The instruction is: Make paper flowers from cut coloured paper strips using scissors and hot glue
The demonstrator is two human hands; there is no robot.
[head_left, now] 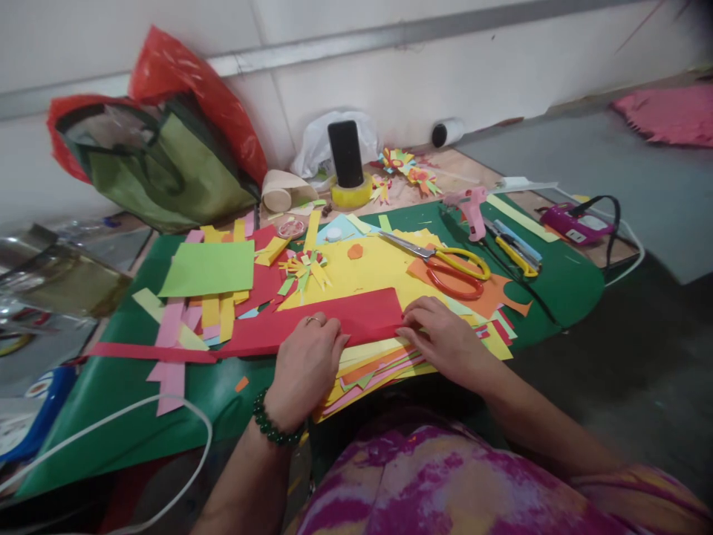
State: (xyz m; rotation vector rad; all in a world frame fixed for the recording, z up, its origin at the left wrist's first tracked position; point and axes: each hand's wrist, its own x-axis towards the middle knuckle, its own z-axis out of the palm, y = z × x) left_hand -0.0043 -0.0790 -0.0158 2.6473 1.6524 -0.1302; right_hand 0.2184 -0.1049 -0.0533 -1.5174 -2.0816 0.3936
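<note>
A folded sheet of red paper [368, 308] lies across a stack of coloured paper in front of me. My left hand [312, 357] is closed on its near edge, fingers curled, a ring and a green bead bracelet on it. At the sheet's right end, my right hand [440, 334] pinches the near corner between thumb and fingers. A narrow red strip [156, 352] runs off to the left over pink strips. Beyond the red sheet are yellow paper [334, 275], a fringed paper flower [306, 267] and scissors [431, 253] with yellow and orange handles.
A pink glue gun [473, 212] and a yellow cutter [515, 253] lie at the right. A phone [345, 152] stands in a roll of yellow tape [350, 193] at the back. A green bag [167, 163] is back left. A white cable [206, 423] loops at front left.
</note>
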